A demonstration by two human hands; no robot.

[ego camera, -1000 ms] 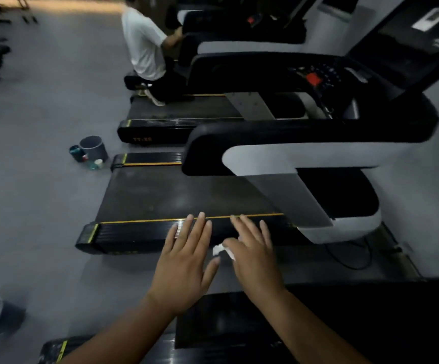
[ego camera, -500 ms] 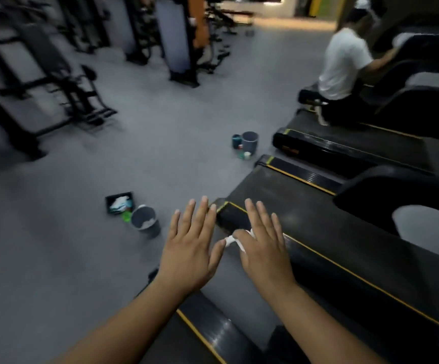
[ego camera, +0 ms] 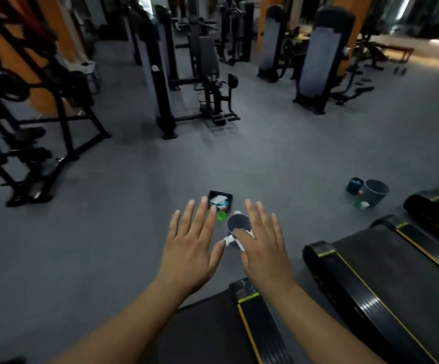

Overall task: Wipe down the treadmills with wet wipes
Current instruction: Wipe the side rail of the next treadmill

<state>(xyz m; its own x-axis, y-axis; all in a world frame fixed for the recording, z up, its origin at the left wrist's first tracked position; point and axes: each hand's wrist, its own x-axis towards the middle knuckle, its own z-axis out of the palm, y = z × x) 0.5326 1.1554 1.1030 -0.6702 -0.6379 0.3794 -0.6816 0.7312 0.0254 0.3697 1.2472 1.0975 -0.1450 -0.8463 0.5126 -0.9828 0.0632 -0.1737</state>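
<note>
A crumpled white wet wipe [ego camera: 229,240] is pinched under the thumb of the right hand [ego camera: 264,248], just in front of a round grey bucket [ego camera: 238,222]. The other fingers are straight and slightly spread. The left hand [ego camera: 192,245], fingers splayed, hovers left of the bucket. Behind the bucket a square black tray [ego camera: 219,195] holds crumpled white and blue things, and to its right lie ribbed, yellow-striped black treadmills [ego camera: 365,274].

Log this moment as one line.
left hand: open, empty | right hand: thumb pinches wipe | floor ahead: bucket, tray | treadmills: untouched
</note>
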